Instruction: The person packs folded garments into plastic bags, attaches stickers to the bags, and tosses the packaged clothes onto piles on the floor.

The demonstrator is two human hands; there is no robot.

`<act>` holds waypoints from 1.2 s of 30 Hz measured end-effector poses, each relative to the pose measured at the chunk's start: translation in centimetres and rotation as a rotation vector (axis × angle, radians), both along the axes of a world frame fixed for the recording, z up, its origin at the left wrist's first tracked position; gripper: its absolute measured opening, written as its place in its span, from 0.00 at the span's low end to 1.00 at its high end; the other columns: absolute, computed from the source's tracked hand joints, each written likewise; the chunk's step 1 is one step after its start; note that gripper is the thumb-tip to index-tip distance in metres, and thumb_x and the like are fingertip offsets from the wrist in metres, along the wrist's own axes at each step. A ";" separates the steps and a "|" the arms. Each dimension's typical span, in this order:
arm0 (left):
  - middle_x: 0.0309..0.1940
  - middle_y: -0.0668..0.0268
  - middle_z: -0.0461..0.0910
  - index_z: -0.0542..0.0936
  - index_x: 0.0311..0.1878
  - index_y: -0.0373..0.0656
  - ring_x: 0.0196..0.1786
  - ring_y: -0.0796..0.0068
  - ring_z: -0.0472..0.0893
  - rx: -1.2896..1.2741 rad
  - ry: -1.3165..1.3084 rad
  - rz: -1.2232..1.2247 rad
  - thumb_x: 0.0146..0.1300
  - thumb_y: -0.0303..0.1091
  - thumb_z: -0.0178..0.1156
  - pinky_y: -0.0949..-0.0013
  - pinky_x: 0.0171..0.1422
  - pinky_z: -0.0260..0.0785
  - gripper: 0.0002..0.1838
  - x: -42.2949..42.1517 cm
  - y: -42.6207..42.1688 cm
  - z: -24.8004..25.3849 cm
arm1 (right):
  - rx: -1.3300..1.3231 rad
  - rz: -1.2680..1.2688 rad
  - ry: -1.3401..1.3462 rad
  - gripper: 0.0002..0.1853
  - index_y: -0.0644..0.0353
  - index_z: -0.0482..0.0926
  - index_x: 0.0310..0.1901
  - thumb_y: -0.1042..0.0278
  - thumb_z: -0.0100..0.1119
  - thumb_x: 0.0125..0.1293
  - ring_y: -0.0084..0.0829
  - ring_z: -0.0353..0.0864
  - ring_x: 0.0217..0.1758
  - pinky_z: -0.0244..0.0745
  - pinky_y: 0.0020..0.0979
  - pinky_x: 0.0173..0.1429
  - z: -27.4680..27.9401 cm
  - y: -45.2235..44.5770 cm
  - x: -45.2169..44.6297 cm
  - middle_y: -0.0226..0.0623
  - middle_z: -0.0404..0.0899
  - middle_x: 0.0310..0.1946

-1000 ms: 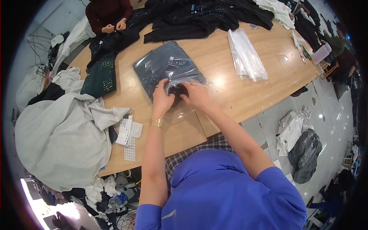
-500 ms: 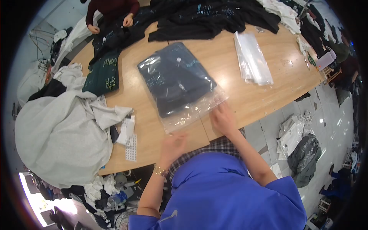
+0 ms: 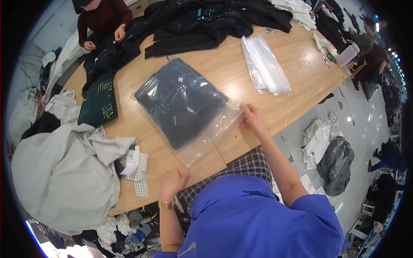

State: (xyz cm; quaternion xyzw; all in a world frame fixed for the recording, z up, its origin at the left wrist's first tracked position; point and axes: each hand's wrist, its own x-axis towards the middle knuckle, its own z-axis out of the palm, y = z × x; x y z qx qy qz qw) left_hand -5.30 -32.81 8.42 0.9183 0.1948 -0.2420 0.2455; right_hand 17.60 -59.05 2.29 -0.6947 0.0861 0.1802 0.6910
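Note:
A folded dark garment in a clear plastic bag (image 3: 183,101) lies tilted on the wooden table, its transparent open end towards me. My right hand (image 3: 253,119) pinches the right corner of that end. At the opposite corner is my left hand (image 3: 173,182), closed, with its fingertips by the plastic edge; the small gap between fingers and film is hard to make out. Flat clear bags (image 3: 266,64) are stacked further right on the table.
A light grey cloth (image 3: 64,176) and white sticker sheets (image 3: 137,165) lie at the left. Dark garments (image 3: 219,21) cover the far edge, where a co-worker (image 3: 104,19) handles black cloth. Bagged items (image 3: 335,159) lie on the floor at right.
My hands have moved from the middle of the bag to the two corners of its open end. The plastic is now spread flat, and the view has shifted slightly.

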 end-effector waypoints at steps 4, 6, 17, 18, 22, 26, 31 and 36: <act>0.25 0.53 0.78 0.80 0.31 0.37 0.30 0.52 0.78 -0.156 -0.381 -0.061 0.64 0.44 0.57 0.57 0.38 0.69 0.18 6.8 -4.0 6.5 | 0.123 -0.020 0.068 0.16 0.64 0.78 0.36 0.56 0.58 0.68 0.20 0.74 0.17 0.69 0.22 0.19 -1.1 0.1 0.3 0.31 0.75 0.18; 0.30 0.56 0.79 0.80 0.36 0.39 0.35 0.58 0.78 -0.173 -0.746 -0.205 0.63 0.34 0.58 0.61 0.42 0.68 0.08 11.9 -6.7 7.4 | 0.229 -0.100 0.140 0.15 0.64 0.78 0.36 0.57 0.58 0.68 0.21 0.74 0.16 0.70 0.22 0.20 -2.0 0.3 -0.5 0.31 0.75 0.18; 0.30 0.51 0.84 0.85 0.38 0.37 0.34 0.64 0.84 -0.176 -0.092 -0.887 0.56 0.37 0.62 0.62 0.41 0.74 0.13 30.1 -11.9 -0.4 | 0.310 -0.165 0.061 0.18 0.63 0.78 0.40 0.55 0.50 0.73 0.24 0.81 0.24 0.77 0.25 0.26 -1.7 0.7 -2.5 0.35 0.79 0.25; 0.30 0.51 0.84 0.84 0.38 0.36 0.33 0.63 0.84 -0.171 -0.076 -0.902 0.56 0.36 0.63 0.62 0.40 0.74 0.12 30.1 -12.2 0.4 | 0.317 -0.152 0.067 0.17 0.63 0.77 0.40 0.55 0.50 0.73 0.24 0.81 0.23 0.77 0.24 0.24 -0.9 0.6 -2.7 0.35 0.79 0.24; 0.28 0.53 0.84 0.83 0.36 0.34 0.31 0.63 0.84 -0.264 -0.177 -0.779 0.56 0.33 0.62 0.62 0.39 0.73 0.11 30.3 -11.7 -1.3 | 0.203 -0.126 0.037 0.17 0.63 0.76 0.38 0.55 0.49 0.73 0.26 0.80 0.19 0.74 0.26 0.20 -0.4 1.2 -2.5 0.34 0.78 0.22; 0.29 0.51 0.83 0.83 0.34 0.33 0.32 0.55 0.83 -0.224 -0.509 -0.729 0.57 0.31 0.61 0.59 0.38 0.73 0.09 31.1 -11.7 -2.0 | 0.229 0.012 0.098 0.17 0.63 0.75 0.40 0.55 0.48 0.72 0.29 0.80 0.17 0.74 0.29 0.15 -1.7 4.2 -4.8 0.37 0.78 0.22; 0.31 0.55 0.83 0.85 0.34 0.40 0.44 0.57 0.81 0.062 -0.590 -0.609 0.57 0.33 0.62 0.52 0.54 0.67 0.08 33.0 -12.6 -1.6 | 0.342 0.366 0.232 0.18 0.64 0.75 0.39 0.55 0.49 0.72 0.32 0.81 0.16 0.78 0.31 0.17 -4.3 6.6 -9.6 0.39 0.77 0.20; 0.40 0.57 0.80 0.83 0.42 0.43 0.57 0.54 0.73 0.109 -0.821 -0.553 0.57 0.37 0.64 0.49 0.64 0.58 0.12 31.0 -12.0 -1.2 | 0.274 0.626 0.359 0.22 0.65 0.76 0.33 0.50 0.50 0.71 0.33 0.81 0.16 0.79 0.32 0.18 -5.7 6.9 -11.6 0.40 0.78 0.20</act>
